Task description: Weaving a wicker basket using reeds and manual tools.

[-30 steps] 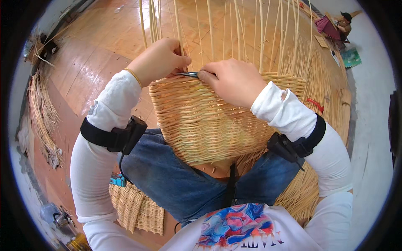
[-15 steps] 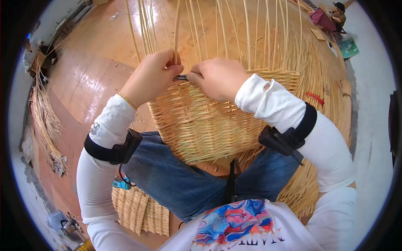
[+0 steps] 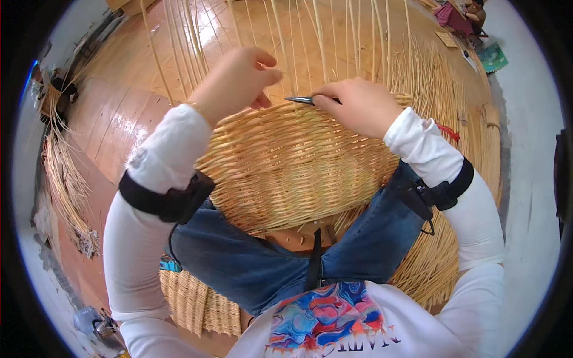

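Pointed tool (image 3: 299,99) at the upper edge of a wicker piece (image 3: 298,161)

In the head view: wicker piece above the lap, between the knees of the blue jeans (image 3: 239,256), with tall canes (image 3: 319,42) rising from its upper edge and on out of the picture. By the left part of that edge, left hand (image 3: 236,74), thumb and fingers bent but apart; impossible to tell of any strand between them. Right of the middle of the same edge, right hand (image 3: 361,107), thumb and fingers pinching the dark pointed tool (slim as a penknife, exact kind unclear), tip turned toward the left hand, near but not touching. Around both white sleeves (image 3: 137,268), black straps (image 3: 143,197) with boxes.

On the floor (image 3: 113,113), along its right edge, a broad heap of loose canes (image 3: 433,262), with a red thing (image 3: 449,132) just beyond the right hand's wrist. Toward the floor's upper right corner, a green sheet (image 3: 492,58), a maroon cloth (image 3: 452,19) and another person (image 3: 476,15), partly cut off. Along the left edge, a bundle of thin canes (image 3: 68,185). Toward the lower left corner, flat woven mats (image 3: 206,304), a blue object (image 3: 170,264) at their upper edge.
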Available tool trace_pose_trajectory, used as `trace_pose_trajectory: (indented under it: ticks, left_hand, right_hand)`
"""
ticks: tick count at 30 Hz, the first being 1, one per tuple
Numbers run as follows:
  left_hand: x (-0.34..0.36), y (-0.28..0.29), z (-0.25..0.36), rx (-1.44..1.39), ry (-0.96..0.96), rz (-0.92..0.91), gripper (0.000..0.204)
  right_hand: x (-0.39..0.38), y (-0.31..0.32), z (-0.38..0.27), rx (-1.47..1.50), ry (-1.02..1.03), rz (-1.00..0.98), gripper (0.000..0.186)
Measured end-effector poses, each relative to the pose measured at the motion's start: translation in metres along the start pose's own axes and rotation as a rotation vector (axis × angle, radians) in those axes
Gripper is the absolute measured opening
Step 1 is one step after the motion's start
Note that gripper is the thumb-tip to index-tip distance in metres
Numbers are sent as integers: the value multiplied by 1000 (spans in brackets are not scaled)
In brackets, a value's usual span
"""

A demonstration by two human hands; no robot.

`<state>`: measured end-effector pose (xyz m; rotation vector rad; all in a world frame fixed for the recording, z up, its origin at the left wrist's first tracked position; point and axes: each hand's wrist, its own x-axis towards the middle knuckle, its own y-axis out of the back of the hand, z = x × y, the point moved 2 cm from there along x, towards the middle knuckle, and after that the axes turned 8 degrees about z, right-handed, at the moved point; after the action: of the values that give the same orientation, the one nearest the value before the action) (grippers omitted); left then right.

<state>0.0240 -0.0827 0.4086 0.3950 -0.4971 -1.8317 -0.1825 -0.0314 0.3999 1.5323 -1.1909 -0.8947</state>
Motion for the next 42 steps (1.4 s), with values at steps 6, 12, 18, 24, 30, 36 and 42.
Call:
trace_pose_trajectory:
  ticks: [6, 12, 18, 24, 30, 36, 42]
  left_hand:
    - [24, -34, 2, 26, 170, -141, 25]
    - [28, -37, -7, 28, 93, -91, 19]
    - [10, -44, 2, 255, -209, -22, 19]
    - [14, -26, 19, 266, 14, -18, 26]
    - [28, -60, 27, 73, -57, -58, 34]
    - [45, -85, 18, 22, 83, -109, 23]
    - [39, -91, 14, 125, -107, -13, 19]
  right_hand:
    - [5, -1, 0, -41, -6, -76, 35]
    - [10, -4, 4, 11, -60, -107, 36]
    - [14, -6, 9, -3, -95, -132, 38]
    - [2, 12, 29, 271, 99, -40, 38]
    - [-13, 10, 60, 10, -21, -12, 38]
    - [-3, 11, 62, -14, -47, -70, 37]
    - [3, 16, 60, 5, -86, -162, 38]
